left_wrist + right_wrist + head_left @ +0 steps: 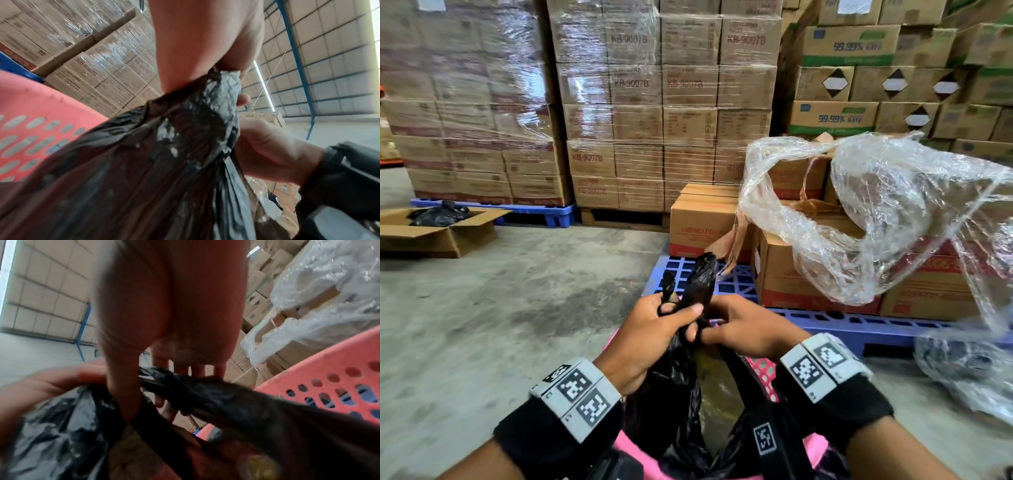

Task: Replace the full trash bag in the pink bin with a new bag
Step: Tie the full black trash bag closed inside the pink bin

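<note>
A black trash bag (674,397) sits in the pink perforated bin (765,373) right below me. Its gathered top (700,277) sticks up between my hands. My left hand (654,329) grips the bunched left side of the bag (174,146), thumb across it. My right hand (743,329) pinches the other gathered strand (205,394) close against the left. The bin's pink wall (30,126) shows in the left wrist view and the pink wall (329,386) in the right wrist view. Brownish trash (144,456) shows inside the bag's opening.
A blue pallet (825,322) with lubrication cartons (702,226) and loose clear stretch film (876,212) stands just ahead and right. An open carton with black bags (438,226) lies on the concrete floor at left. Tall wrapped box stacks (661,102) fill the back.
</note>
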Action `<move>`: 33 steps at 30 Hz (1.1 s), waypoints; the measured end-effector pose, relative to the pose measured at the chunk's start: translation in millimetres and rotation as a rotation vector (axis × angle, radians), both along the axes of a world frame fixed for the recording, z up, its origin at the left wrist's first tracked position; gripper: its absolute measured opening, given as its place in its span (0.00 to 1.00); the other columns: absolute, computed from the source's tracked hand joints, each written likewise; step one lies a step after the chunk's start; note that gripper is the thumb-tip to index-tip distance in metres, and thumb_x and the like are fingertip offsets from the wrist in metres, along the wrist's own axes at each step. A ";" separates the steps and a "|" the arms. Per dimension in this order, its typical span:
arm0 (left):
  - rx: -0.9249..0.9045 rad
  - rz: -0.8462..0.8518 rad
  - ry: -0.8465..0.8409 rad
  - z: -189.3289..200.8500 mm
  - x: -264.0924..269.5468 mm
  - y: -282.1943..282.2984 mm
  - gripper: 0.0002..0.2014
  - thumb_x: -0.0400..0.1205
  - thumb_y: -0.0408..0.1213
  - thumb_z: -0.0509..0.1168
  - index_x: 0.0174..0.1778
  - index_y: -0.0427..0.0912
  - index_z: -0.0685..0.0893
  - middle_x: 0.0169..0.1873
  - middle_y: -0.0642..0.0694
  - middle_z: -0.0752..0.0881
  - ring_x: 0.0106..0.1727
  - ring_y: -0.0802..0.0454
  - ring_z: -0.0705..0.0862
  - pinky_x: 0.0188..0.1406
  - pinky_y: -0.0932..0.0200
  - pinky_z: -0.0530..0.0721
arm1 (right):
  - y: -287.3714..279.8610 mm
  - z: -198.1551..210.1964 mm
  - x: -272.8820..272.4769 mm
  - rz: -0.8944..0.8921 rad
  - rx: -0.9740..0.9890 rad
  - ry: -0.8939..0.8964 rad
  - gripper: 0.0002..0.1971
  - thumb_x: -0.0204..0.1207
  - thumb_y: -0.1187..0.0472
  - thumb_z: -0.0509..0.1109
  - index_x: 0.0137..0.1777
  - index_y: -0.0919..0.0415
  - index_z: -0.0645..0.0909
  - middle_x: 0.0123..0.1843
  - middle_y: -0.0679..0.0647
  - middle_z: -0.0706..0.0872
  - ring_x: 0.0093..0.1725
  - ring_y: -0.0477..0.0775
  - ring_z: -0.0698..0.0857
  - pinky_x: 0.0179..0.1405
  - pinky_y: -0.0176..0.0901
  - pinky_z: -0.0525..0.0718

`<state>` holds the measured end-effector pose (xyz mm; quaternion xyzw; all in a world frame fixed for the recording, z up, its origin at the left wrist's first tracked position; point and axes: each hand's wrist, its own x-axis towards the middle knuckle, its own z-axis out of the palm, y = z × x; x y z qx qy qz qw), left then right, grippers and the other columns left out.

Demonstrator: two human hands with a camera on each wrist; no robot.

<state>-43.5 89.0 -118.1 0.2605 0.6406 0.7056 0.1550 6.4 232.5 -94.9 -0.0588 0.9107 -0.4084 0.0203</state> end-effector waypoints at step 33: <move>-0.256 0.012 0.212 -3.3 -11.3 -5.9 0.06 0.76 0.30 0.69 0.35 0.41 0.81 0.26 0.50 0.79 0.32 0.57 0.79 0.37 0.65 0.76 | 15.6 -8.6 2.7 -0.070 0.052 -0.010 0.03 0.76 0.65 0.69 0.47 0.63 0.83 0.40 0.54 0.88 0.37 0.46 0.83 0.41 0.38 0.80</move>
